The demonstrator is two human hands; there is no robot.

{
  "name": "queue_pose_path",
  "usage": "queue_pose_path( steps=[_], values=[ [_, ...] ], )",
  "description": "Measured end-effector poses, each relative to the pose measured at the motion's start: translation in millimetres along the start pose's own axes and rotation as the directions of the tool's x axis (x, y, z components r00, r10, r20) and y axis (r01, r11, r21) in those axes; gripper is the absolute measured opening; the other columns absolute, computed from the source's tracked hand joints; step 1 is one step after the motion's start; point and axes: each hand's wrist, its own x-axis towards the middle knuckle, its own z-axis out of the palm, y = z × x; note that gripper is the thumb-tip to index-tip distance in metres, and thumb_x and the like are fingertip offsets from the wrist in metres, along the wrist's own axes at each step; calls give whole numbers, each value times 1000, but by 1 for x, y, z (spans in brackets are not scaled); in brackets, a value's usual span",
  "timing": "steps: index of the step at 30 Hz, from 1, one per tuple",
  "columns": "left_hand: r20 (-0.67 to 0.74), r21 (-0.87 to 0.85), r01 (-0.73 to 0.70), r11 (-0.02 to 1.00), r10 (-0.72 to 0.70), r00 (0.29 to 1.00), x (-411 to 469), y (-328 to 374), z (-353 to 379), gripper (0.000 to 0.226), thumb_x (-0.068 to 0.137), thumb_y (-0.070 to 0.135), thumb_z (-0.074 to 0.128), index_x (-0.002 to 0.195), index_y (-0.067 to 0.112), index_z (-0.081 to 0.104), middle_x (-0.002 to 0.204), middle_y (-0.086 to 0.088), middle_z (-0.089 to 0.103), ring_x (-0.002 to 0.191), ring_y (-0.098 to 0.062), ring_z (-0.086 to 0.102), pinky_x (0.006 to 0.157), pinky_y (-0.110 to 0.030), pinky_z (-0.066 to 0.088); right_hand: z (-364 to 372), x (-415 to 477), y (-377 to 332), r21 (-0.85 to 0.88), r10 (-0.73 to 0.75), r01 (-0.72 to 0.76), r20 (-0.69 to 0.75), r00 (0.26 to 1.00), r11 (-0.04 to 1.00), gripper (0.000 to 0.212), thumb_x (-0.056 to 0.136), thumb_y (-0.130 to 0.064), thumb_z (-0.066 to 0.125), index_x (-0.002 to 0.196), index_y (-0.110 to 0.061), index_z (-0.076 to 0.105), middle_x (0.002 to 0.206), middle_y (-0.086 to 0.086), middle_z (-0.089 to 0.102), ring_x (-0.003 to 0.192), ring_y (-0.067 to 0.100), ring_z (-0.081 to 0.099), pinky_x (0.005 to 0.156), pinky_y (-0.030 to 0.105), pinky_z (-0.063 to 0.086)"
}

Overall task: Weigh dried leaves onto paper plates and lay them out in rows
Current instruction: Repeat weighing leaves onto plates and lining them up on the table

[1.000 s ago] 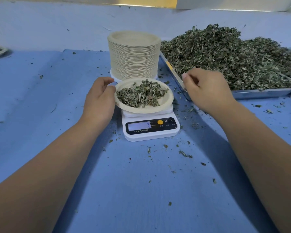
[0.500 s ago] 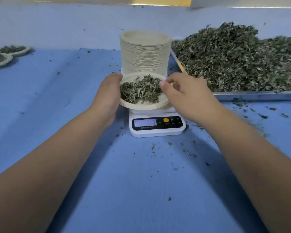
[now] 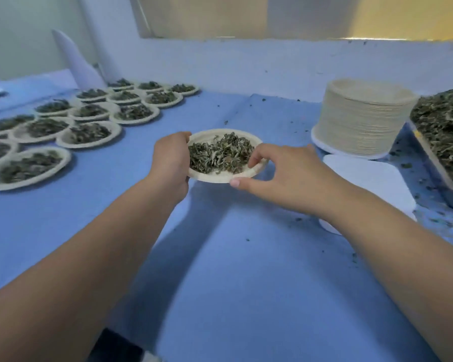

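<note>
A paper plate [image 3: 215, 178] heaped with dried leaves [image 3: 220, 154] hangs above the blue table, held between both hands. My left hand [image 3: 170, 163] grips its left rim with the thumb over the edge. My right hand [image 3: 280, 176] pinches the right rim, fingers on top and thumb underneath. The white scale [image 3: 372, 178] lies to the right, its top bare and its front hidden behind my right forearm. A tall stack of unused plates [image 3: 364, 118] stands behind the scale. Several filled plates [image 3: 89, 131] lie in rows at the left.
A metal tray piled with dried leaves [image 3: 445, 131] sits at the far right edge. Leaf crumbs are scattered over the blue cloth [image 3: 233, 257] around the scale. A white rolled sheet [image 3: 76, 61] leans at the back left, against the wall.
The loaded plate has come off the scale and moved left, held by both hands. My right hand joined the left on the rim. My view turned left, showing the rows of filled plates.
</note>
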Motion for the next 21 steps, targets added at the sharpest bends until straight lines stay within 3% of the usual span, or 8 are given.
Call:
queue_pose_path(
  steps=[5, 8, 12, 14, 17, 19, 21],
  values=[
    [-169, 7, 8, 1000, -6, 986, 0, 11, -91, 30, 95, 15, 46, 76, 20, 69, 89, -6, 66, 86, -25, 63, 81, -42, 50, 40, 20, -61, 90, -158, 152, 68, 985, 984, 50, 71, -81, 63, 96, -38, 62, 66, -20, 56, 76, -12, 35, 109, 55, 35],
    [-275, 39, 5, 999, 6, 961, -6, 16, -141, 37, 89, 19, 46, 65, 22, 74, 88, -6, 63, 82, -24, 60, 78, -43, 46, 62, 27, -98, 135, -247, 233, 100, 964, 963, 49, 71, -80, 64, 93, -36, 63, 66, -21, 53, 78, -11, 38, 101, 49, 40],
    [-411, 67, 12, 998, 16, 911, -17, 23, -198, 14, 82, 21, 45, 82, 24, 59, 91, -6, 51, 83, -21, 47, 74, -41, 35, 94, 35, -145, 163, -350, 324, 170, 921, 932, 49, 72, -80, 64, 89, -34, 61, 74, -22, 55, 75, -6, 45, 102, 50, 42],
    [-508, 134, 17, 991, 54, 860, -21, 24, -226, 13, 87, 18, 44, 88, 21, 56, 88, -7, 48, 80, -19, 44, 69, -38, 33, 115, 38, -169, 170, -401, 372, 193, 896, 913, 51, 73, -82, 62, 88, -33, 60, 74, -22, 52, 73, -4, 44, 104, 53, 41],
    [-579, 417, -3, 909, 268, 770, -31, 28, -268, 19, 93, 13, 39, 90, 12, 57, 82, -8, 52, 72, -13, 52, 67, -29, 40, 150, 38, -207, 194, -467, 433, 197, 862, 880, 54, 72, -86, 58, 87, -34, 59, 71, -21, 52, 71, -5, 39, 106, 55, 39],
    [-564, 586, 32, 810, 379, 734, -41, 29, -294, 31, 95, 17, 37, 110, 8, 62, 113, -13, 64, 107, -24, 61, 92, -36, 45, 172, 37, -232, 179, -509, 479, 227, 830, 860, 55, 71, -86, 58, 84, -33, 58, 71, -20, 54, 72, 0, 41, 105, 56, 38],
    [-516, 711, 72, 700, 449, 730, -49, 31, -310, 33, 98, 22, 38, 123, 13, 57, 129, -12, 57, 128, -32, 51, 102, -40, 38, 191, 36, -254, 150, -553, 533, 262, 791, 833, 56, 71, -87, 57, 83, -32, 56, 75, -18, 57, 78, 11, 48, 104, 56, 37]
  ],
)
